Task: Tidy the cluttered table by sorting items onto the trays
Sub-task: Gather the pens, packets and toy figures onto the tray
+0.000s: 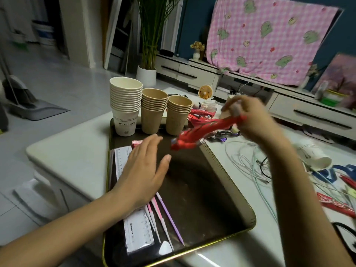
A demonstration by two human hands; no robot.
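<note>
A dark tray (pixel 221 205) with a gold rim lies on the white table. On its left side lie a clear ruler (pixel 134 226) and several pink and purple sticks (pixel 165 220). My left hand (pixel 142 170) hovers flat over the ruler, fingers straight, holding nothing. My right hand (pixel 248 116) grips one end of a red toy figure (pixel 200 133), which hangs tilted above the tray's far right corner. At the tray's far end stand three stacks of paper cups: white (pixel 125 105), brown (pixel 154 110) and brown (pixel 178 114).
Right of the tray lie tangled white cables (pixel 248 164), a tipped white cup (pixel 314 157), blue scissors (pixel 339 170) and a red packet (pixel 335 205). Red wrappers (pixel 200 114) and a small orange fan (pixel 205 91) sit behind the cups. The table's edge runs along the left.
</note>
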